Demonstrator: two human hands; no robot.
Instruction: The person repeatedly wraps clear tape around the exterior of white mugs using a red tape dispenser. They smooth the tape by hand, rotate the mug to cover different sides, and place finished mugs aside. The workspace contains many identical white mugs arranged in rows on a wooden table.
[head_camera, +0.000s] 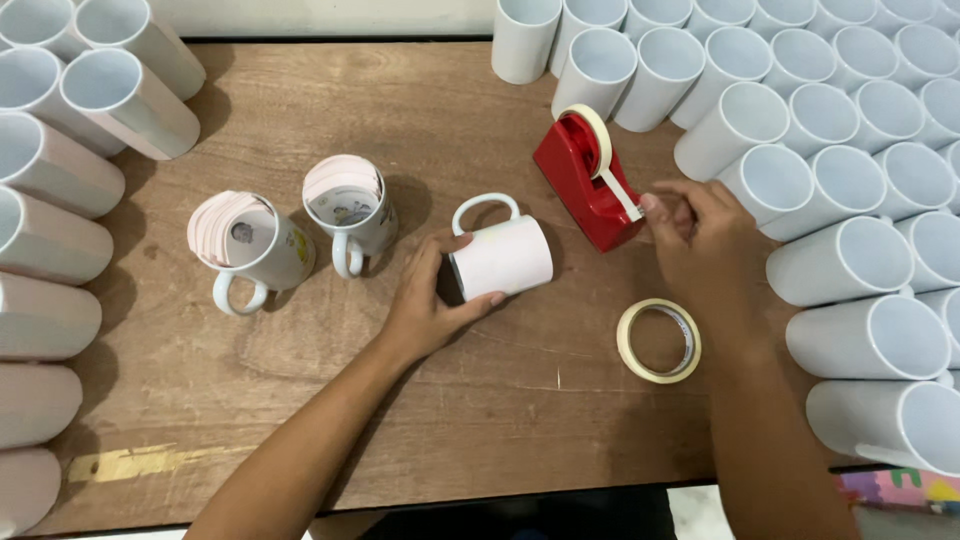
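My left hand grips a white mug that lies on its side on the wooden table, wrapped in a pale sheet, handle pointing away. My right hand pinches the free end of the tape at a red tape dispenser just right of the mug. A loose roll of beige tape lies flat below the dispenser, near my right forearm.
Two upright mugs holding rolled paper sheets stand left of centre. Many plain white mugs crowd the right and top right. More wrapped mugs line the left edge.
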